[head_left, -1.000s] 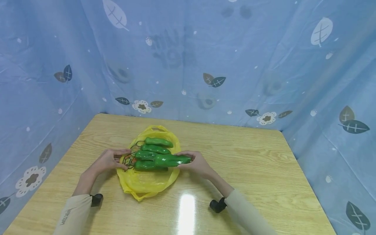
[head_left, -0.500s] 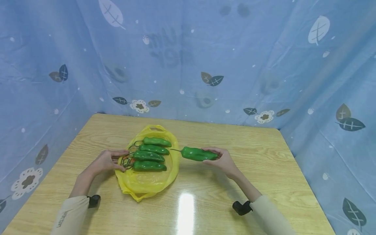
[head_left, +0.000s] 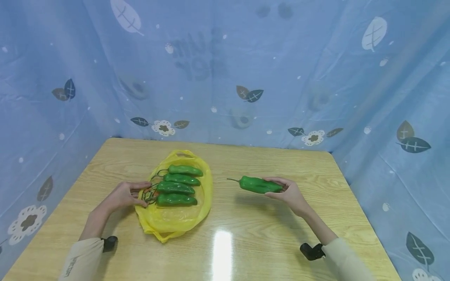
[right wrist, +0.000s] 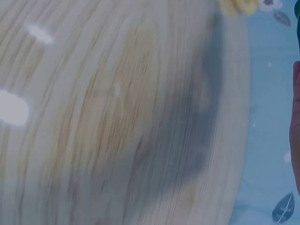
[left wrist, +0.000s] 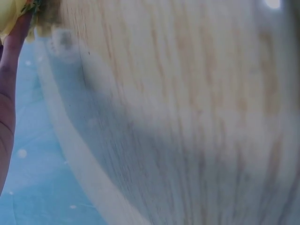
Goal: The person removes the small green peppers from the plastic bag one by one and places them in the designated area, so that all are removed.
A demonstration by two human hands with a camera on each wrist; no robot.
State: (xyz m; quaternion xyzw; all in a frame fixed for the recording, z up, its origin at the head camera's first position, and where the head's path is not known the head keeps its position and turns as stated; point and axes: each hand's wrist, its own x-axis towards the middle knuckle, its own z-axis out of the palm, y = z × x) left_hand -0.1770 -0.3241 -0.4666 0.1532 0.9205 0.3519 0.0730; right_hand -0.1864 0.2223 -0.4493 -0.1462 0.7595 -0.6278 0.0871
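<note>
My right hand (head_left: 292, 197) holds a long green pepper (head_left: 258, 185) by its blunt end, above the table, its thin stem pointing left. In the right wrist view only a strip of the hand (right wrist: 296, 126) and a sliver of green show at the right edge. Several more green peppers (head_left: 176, 200) lie side by side on a rounded, spread yellow plastic bag (head_left: 172, 224), stems to the left. My left hand (head_left: 123, 196) grips the bag's left edge beside the stems, thumb and fingers curved about it. Some fingertips are hidden. The left wrist view shows the thumb (left wrist: 8, 89) reaching the bag.
A wooden table (head_left: 274, 242) lies under everything, with a bright reflection near its front. Blue patterned curtains (head_left: 218, 78) enclose the back and both sides. A black wrist camera (head_left: 110, 244) sits on the left wrist, another wrist camera (head_left: 311, 251) on the right.
The right hand has lifted one pepper off the others and carried it to the right, away from the bag. The left hand has stayed at the bag's edge.
</note>
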